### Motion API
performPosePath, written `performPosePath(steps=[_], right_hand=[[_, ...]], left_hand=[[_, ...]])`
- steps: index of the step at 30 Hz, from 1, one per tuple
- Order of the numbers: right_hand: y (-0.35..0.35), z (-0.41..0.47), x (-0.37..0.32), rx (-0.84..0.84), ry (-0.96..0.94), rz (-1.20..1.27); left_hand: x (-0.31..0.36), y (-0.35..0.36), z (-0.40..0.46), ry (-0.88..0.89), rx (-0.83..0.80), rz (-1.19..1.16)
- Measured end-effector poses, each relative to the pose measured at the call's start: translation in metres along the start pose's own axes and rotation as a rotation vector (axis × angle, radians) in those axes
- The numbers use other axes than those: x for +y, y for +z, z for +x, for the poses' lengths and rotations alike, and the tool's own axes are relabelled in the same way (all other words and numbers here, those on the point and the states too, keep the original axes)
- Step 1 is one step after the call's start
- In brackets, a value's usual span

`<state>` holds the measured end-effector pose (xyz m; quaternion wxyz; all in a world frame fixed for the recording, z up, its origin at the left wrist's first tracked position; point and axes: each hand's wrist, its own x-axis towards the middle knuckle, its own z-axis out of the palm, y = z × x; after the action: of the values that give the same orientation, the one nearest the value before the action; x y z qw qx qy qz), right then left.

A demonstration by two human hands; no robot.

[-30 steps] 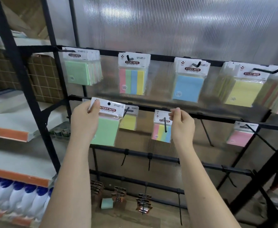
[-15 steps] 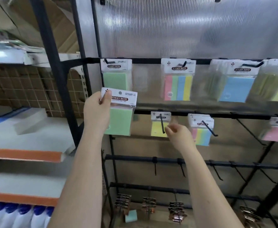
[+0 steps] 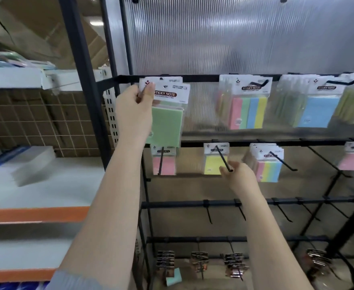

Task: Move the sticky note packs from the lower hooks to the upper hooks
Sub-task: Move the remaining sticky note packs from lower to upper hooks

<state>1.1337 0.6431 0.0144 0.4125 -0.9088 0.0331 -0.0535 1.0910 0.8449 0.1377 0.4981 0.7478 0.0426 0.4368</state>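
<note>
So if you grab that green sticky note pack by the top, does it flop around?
Probably a little. The left hand pinches only the card header of the green sticky note pack, so the pad likely swings below. It seems light: one pinch holds it. The glossy wrapper may be a bit slippery.

One head-worn camera looks forward, slightly left, at a black hook rack (image 3: 255,141). It stands near, within arm's reach.

green sticky note pack (image 3: 167,124) upright at upper hooks (image 3: 257,82), others hanging below.
</note>
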Motion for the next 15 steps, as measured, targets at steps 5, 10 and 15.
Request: performPosePath(steps=[5,10,15], right_hand=[[-0.006,0.011,-0.004,0.008,-0.024,0.015],[-0.007,0.022,-0.001,0.002,-0.045,0.004],[-0.007,0.031,-0.001,-0.015,-0.061,0.014]], left_hand=[[-0.004,0.012,0.018,0.003,0.065,-0.066],[-0.009,0.024,0.023,0.001,0.104,-0.119],[-0.010,0.027,0.027,0.027,0.207,-0.103]])
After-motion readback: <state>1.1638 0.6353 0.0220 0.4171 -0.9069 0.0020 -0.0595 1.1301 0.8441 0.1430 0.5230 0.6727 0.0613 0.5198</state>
